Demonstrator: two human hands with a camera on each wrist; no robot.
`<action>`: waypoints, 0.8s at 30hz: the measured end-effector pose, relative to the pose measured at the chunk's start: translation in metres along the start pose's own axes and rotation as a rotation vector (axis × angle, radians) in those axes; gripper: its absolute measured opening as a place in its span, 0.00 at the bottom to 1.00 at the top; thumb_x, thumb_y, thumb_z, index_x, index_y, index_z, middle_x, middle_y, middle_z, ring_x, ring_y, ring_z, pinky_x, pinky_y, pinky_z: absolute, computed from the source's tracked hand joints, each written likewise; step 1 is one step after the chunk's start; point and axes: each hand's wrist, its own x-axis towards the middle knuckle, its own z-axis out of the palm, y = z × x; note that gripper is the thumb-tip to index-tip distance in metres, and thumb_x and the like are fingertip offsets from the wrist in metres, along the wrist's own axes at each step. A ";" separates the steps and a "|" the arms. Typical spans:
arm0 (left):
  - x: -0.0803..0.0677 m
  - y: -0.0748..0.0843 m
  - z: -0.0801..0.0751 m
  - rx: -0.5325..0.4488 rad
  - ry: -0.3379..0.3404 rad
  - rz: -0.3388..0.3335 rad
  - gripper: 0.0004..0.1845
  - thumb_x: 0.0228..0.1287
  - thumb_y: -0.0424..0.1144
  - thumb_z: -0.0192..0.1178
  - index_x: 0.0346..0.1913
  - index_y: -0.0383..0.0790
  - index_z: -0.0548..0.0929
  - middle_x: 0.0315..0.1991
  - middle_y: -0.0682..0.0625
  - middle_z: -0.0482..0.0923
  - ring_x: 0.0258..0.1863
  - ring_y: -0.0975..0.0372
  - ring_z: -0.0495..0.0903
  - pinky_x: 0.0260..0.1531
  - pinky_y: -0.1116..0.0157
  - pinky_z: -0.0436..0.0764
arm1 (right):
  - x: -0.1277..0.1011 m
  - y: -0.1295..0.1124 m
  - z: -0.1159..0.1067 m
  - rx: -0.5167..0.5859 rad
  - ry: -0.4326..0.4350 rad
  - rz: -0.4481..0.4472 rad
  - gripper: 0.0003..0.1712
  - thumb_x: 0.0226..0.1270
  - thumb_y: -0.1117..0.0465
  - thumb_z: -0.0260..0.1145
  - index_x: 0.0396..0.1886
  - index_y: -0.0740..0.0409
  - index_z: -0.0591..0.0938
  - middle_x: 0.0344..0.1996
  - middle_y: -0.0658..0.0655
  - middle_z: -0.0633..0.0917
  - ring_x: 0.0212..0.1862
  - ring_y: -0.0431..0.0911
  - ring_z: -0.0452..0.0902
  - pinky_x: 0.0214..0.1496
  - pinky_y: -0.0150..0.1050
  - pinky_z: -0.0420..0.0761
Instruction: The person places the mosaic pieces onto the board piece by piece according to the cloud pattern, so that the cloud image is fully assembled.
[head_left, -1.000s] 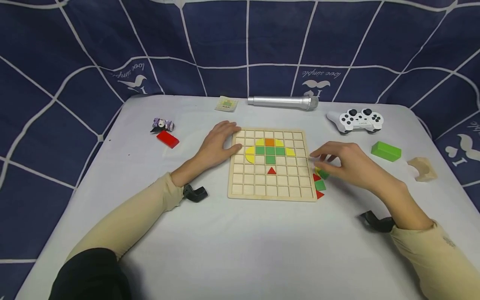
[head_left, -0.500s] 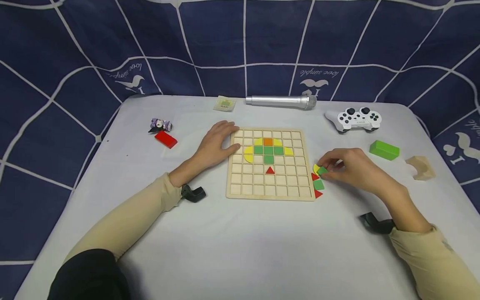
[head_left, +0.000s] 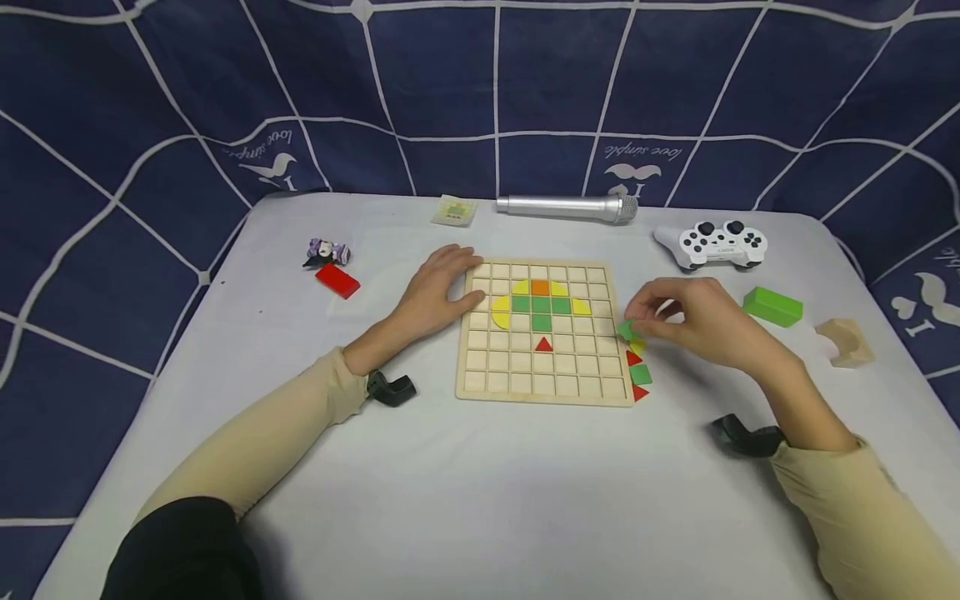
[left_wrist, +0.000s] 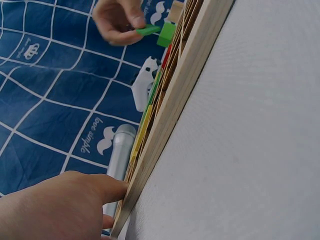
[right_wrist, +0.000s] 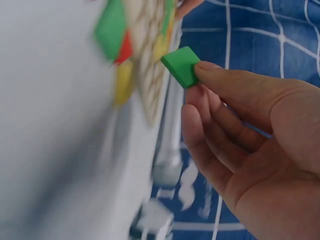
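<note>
A wooden grid board lies mid-table, bearing green, yellow and orange pieces and one red triangle. My left hand rests at its left edge, thumb and fingertips touching the rim. Between thumb and fingers my right hand pinches a green square tile, held up off the table by the board's right edge. Under it, alongside that edge, lie a yellow piece, two red triangles and another green square. In the left wrist view the held tile shows edge-on.
A silver microphone and a small pattern card lie behind the board. To the right are a white game controller, a green block and a notched wooden block. A red block and a small figurine lie left.
My right hand has picked up the green square tile from the loose pieces and moved it slightly left and up, to the board's right edge. My left hand stays put.
</note>
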 end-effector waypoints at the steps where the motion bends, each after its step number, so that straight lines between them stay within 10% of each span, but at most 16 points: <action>1: 0.000 0.001 0.000 0.002 0.000 0.001 0.31 0.73 0.47 0.65 0.74 0.39 0.75 0.80 0.43 0.66 0.84 0.50 0.53 0.83 0.47 0.52 | 0.007 -0.004 0.001 0.016 0.005 -0.010 0.11 0.64 0.67 0.79 0.40 0.47 0.89 0.35 0.42 0.88 0.41 0.38 0.82 0.48 0.35 0.87; 12: -0.001 0.000 0.001 -0.001 0.007 0.006 0.32 0.73 0.46 0.65 0.75 0.39 0.74 0.80 0.42 0.65 0.84 0.50 0.53 0.83 0.48 0.52 | 0.086 -0.057 0.041 0.105 -0.056 -0.157 0.05 0.67 0.66 0.77 0.40 0.56 0.89 0.34 0.48 0.88 0.40 0.42 0.82 0.45 0.40 0.85; 24: 0.001 -0.002 0.002 -0.001 0.007 0.010 0.32 0.73 0.47 0.65 0.75 0.40 0.74 0.80 0.42 0.66 0.84 0.50 0.53 0.83 0.48 0.53 | 0.096 -0.068 0.067 0.020 -0.060 -0.075 0.03 0.66 0.65 0.77 0.35 0.55 0.89 0.28 0.49 0.87 0.32 0.43 0.80 0.40 0.39 0.80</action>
